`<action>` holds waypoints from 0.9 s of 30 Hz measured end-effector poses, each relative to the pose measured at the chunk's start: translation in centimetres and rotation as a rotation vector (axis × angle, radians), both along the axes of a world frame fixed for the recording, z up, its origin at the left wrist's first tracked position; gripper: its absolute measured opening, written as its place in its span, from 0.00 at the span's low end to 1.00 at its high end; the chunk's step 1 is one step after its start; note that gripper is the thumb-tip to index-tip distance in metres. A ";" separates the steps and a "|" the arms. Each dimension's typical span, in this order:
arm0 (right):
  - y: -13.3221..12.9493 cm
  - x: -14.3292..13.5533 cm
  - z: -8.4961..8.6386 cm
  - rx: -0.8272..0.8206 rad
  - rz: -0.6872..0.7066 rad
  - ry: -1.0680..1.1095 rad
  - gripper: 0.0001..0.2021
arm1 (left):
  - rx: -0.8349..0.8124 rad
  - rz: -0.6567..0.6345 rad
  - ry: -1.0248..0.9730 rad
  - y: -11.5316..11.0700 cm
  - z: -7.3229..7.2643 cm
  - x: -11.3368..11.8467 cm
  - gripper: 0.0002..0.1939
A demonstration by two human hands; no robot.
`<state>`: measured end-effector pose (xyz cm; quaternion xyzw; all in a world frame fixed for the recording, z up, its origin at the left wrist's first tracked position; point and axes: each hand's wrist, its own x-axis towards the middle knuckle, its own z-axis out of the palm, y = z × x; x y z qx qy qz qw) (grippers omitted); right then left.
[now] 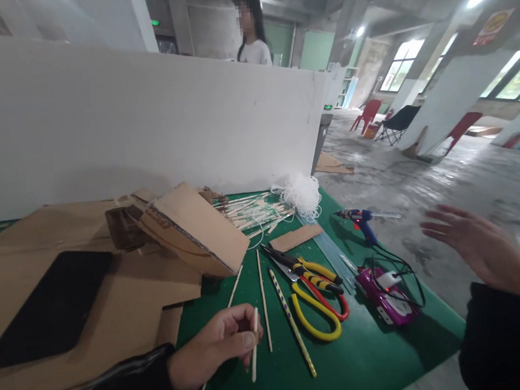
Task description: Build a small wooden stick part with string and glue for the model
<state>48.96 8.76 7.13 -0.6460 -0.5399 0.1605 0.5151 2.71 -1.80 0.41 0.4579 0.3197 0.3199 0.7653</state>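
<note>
As left hand [221,344] pinches stick [255,362], right [485,242] hovers

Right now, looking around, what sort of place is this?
Most likely a makeshift craft workshop: the left hand holds a thin wooden stick, a hot glue gun stands on the green table, and beyond spreads a grey, concrete-looking floor.

A short, thin, pale wooden stick [255,353] is being held, slightly tilted, in the person's left hand [222,343].
</note>
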 end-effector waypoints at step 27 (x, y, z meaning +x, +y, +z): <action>-8.5 -25.6 -2.8 0.409 1.372 -0.702 0.07 | 0.031 0.153 -0.025 0.3 2.7 -1.0 0.19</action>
